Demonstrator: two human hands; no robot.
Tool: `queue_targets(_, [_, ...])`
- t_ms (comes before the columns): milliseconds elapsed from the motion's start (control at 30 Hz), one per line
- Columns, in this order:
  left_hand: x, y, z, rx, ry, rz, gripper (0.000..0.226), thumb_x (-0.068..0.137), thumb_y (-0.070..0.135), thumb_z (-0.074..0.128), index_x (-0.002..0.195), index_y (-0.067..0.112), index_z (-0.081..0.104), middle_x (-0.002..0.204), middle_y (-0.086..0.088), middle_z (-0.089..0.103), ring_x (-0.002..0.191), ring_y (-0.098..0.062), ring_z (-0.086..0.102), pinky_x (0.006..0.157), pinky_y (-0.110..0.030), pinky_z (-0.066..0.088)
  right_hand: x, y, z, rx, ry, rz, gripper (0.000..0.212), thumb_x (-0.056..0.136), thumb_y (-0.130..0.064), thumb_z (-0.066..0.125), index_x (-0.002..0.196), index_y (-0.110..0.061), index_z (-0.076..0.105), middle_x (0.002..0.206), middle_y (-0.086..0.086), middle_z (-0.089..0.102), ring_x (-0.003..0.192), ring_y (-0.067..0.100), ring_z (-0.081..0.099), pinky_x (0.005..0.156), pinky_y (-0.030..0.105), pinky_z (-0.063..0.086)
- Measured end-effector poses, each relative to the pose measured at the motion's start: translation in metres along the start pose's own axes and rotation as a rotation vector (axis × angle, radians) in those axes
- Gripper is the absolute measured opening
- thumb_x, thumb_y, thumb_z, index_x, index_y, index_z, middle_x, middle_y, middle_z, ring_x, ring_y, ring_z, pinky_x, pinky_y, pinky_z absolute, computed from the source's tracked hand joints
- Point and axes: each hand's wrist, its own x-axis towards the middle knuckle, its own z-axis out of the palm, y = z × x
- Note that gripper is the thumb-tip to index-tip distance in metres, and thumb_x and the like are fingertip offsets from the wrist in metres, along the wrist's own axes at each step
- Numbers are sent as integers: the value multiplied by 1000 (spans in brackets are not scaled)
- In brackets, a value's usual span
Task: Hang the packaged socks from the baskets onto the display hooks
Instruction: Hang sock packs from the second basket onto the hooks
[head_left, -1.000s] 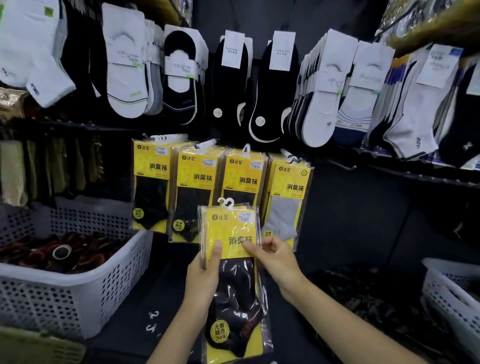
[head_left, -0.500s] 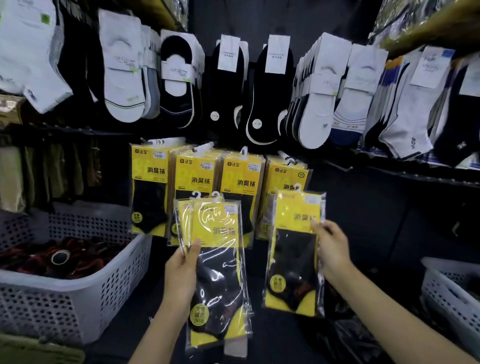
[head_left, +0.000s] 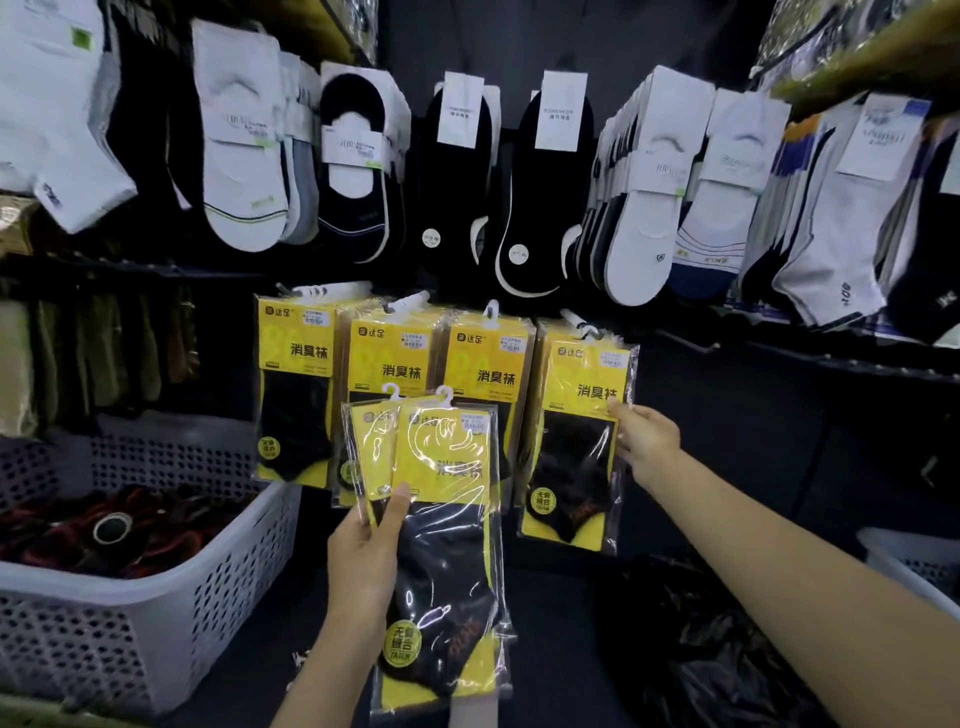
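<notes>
1. Nearest, the left hand (head_left: 363, 551) held two spare sock packs (head_left: 447, 525) low in front, its fingers clamped round them.
2. Farther on, the right hand (head_left: 644, 441) pinched the edge of another pack (head_left: 574, 447) under the rightmost hook (head_left: 574, 318); hanging it seemed to be the step in hand.
3. Next, its hanger likely needed seating on that hook before the fingers let go.

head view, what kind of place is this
Most likely a shop's sock aisle: carded white and black socks hang in rows, yellow plastic sock packets hang below, and a white perforated plastic basket sits beside them.

Glossy clear plastic sock packets (head_left: 447, 525); perforated plastic basket (head_left: 156, 613).
</notes>
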Motion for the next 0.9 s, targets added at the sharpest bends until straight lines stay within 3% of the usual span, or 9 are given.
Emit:
queue_targets(167, [-5, 2, 4, -12, -6, -28, 16, 80, 36, 71, 87, 23, 69, 85, 7, 72, 86, -7, 64, 66, -19, 42, -17, 16, -1, -12, 179, 7, 38, 85, -20, 70, 118, -7, 56, 123, 12, 58, 111, 26, 55, 88, 29, 42])
queue_targets(333, [-15, -1, 11, -26, -37, -36, 16, 75, 32, 76, 89, 26, 69, 81, 13, 73, 80, 2, 64, 63, -16, 41, -85, 46, -3, -25, -312, 22, 35, 86, -44, 61, 107, -17, 57, 110, 3, 63, 99, 16, 62, 76, 26, 52])
queue_targets(467, [-22, -5, 15, -29, -82, -40, 19, 75, 25, 77, 93, 23, 70, 85, 9, 75, 82, -9, 70, 71, -26, 52, -119, 68, -4, -74, -478, 30, 41, 80, -38, 71, 110, -13, 60, 98, 5, 72, 84, 16, 67, 74, 30, 55])
queue_targets(567, [-27, -6, 18, -18, -109, -41, 23, 73, 28, 78, 93, 22, 70, 83, 8, 75, 80, -11, 71, 71, -29, 54, -128, 73, -8, -73, -457, 22, 27, 81, -27, 74, 99, -9, 64, 91, 5, 74, 82, 15, 69, 78, 31, 54])
queue_targets(667, [-30, -5, 18, -42, -104, -66, 25, 80, 36, 69, 86, 14, 61, 74, 11, 71, 71, -2, 66, 64, -19, 46, -124, 68, -15, -40, -406, 1, 22, 81, -24, 73, 92, -9, 63, 81, -1, 72, 73, 12, 66, 74, 29, 50])
queue_targets(700, [-28, -7, 16, -46, -92, -71, 28, 84, 39, 65, 99, 15, 59, 72, 15, 66, 68, 2, 60, 62, -16, 41, -120, 65, -18, -39, -350, -9, 22, 81, -24, 73, 92, -9, 62, 83, 0, 69, 75, 14, 63, 76, 32, 49])
queue_targets(733, [-27, -6, 14, -47, -76, -76, 8, 87, 40, 61, 84, 36, 55, 73, 17, 64, 67, 3, 58, 61, -16, 39, -115, 60, -22, -24, -282, -19, 19, 83, -23, 72, 93, -10, 61, 88, 4, 67, 80, 17, 61, 81, 38, 49])
queue_targets(767, [-25, -5, 12, -51, -75, -62, 20, 89, 41, 58, 83, 22, 58, 74, 15, 67, 69, 3, 61, 60, -16, 40, -108, 54, -26, -2, -210, -37, 14, 85, -19, 70, 90, -11, 61, 95, 9, 67, 87, 23, 62, 88, 45, 50])
queue_targets(900, [-17, -4, 3, -28, -58, -17, 15, 91, 39, 55, 92, 26, 63, 78, 10, 72, 76, -3, 67, 60, -18, 48, -75, 20, -43, -2, 9, -143, 4, 90, -14, 63, 88, -16, 61, 106, 15, 69, 99, 30, 64, 97, 49, 49])
